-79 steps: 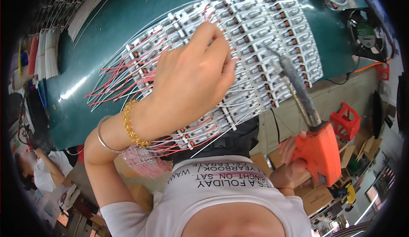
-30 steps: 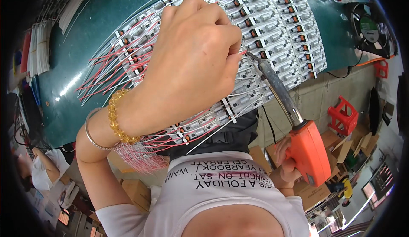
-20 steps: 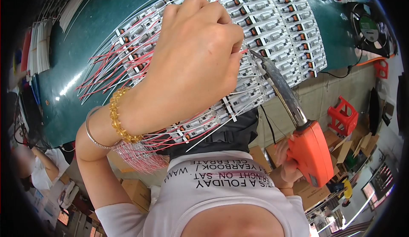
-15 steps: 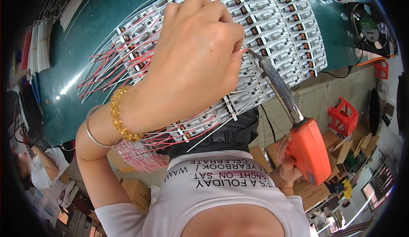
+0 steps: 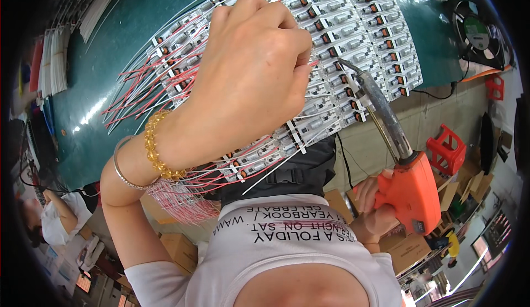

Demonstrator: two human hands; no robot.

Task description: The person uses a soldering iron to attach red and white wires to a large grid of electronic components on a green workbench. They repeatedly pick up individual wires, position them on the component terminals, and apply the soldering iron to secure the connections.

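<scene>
A panel of small circuit boards (image 5: 381,45), set in rows with grey cylindrical parts and orange-black coils, lies on the green table (image 5: 83,141). Over its middle, my left hand (image 5: 254,72) is closed in a pinch; the end of a red wire (image 5: 314,63) pokes out beside the thumb. My right hand (image 5: 374,207) grips the orange handle of a soldering gun (image 5: 414,196). The gun's dark tip hovers just right of that wire end, apart from it. Red and white wires (image 5: 143,100) trail from the boards' left side. My left fingertips are hidden under the hand.
A black fan (image 5: 477,33) stands at the far right, with a cable running off it. Bundles of white wires (image 5: 52,67) lie at the left. A red stool (image 5: 446,149), cardboard boxes (image 5: 179,250) and a co-worker (image 5: 63,210) are beyond the table.
The soldering gun has moved to the right, its tip drawing away from the red wire end. My left hand has shifted slightly left, still pinched.
</scene>
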